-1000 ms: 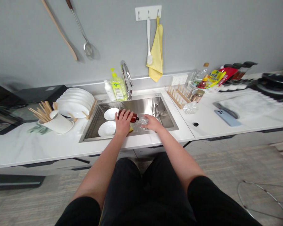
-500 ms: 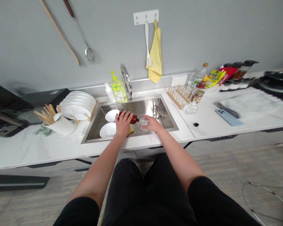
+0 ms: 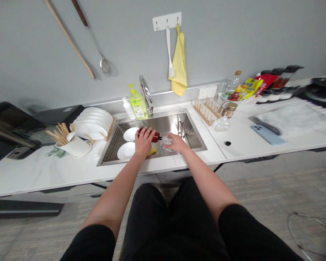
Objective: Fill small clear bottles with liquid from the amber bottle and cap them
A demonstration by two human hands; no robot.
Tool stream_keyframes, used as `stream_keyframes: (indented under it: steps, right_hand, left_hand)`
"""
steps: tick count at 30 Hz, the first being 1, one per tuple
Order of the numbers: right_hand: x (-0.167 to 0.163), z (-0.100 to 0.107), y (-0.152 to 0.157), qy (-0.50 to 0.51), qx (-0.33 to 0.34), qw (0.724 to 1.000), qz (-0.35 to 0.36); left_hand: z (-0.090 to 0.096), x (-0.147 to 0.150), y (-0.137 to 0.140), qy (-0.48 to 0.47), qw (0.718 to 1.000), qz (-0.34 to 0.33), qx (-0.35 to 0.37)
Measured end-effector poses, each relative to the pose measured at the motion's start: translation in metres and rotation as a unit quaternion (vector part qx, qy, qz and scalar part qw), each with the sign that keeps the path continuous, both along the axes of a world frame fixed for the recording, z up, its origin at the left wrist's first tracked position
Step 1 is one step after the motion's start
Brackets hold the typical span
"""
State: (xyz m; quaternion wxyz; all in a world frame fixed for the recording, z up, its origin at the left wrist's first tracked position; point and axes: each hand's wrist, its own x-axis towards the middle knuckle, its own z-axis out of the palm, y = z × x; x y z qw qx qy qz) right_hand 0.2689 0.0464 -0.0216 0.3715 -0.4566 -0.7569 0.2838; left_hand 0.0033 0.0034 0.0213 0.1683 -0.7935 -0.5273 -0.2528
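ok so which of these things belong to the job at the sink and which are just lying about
Seem part of it:
- red-brown bottle, in the left hand
- clear vessel, in the right hand
- sink
- white dishes in it, probably

Seem just about:
- blue smartphone
- hanging yellow cloth
- wire-mesh skimmer

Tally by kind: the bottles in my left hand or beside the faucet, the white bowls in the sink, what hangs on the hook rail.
Bottles: 3 (reddish-brown bottle, white bottle, yellow-green pump bottle)
White bowls: 2 (far bowl, near bowl)
Hanging items: 2 (white brush, yellow cloth)
Total: 7
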Motion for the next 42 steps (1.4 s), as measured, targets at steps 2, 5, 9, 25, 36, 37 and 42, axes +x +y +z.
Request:
stream_keyframes:
  steps: [2, 5, 9, 25, 36, 37, 42]
  right_hand:
    - [0.0, 0.001, 0.0, 0.0, 0.002, 1.0, -0.006]
    - [0.0, 0.002, -0.001, 0.001, 0.004, 1.0, -0.012]
    - [0.0, 0.003, -0.001, 0.0, 0.005, 1.0, -0.015]
    - [-0.001, 0.003, -0.002, 0.007, 0.019, 1.0, -0.021]
    - [0.0, 0.005, -0.003, 0.027, 0.013, 0.999, -0.02]
    - [0.0, 0.006, -0.003, 0.028, 0.012, 0.999, -0.021]
    - [0.0, 0.008, -0.004, 0.032, 0.015, 0.999, -0.023]
  left_hand:
    - [0.003, 0.0, 0.002, 0.003, 1.0, -0.005, -0.003]
    - [0.006, 0.001, 0.004, 0.005, 1.0, -0.007, -0.009]
    - [0.009, 0.002, 0.005, 0.011, 1.0, -0.01, -0.011]
    - [0.023, 0.005, 0.004, 0.017, 1.0, -0.015, -0.015]
    - [0.028, 0.005, 0.007, 0.039, 0.999, -0.026, -0.002]
    - [0.029, 0.005, 0.007, 0.04, 0.999, -0.026, -0.002]
    - [0.032, 0.004, 0.008, 0.045, 0.998, -0.032, 0.0]
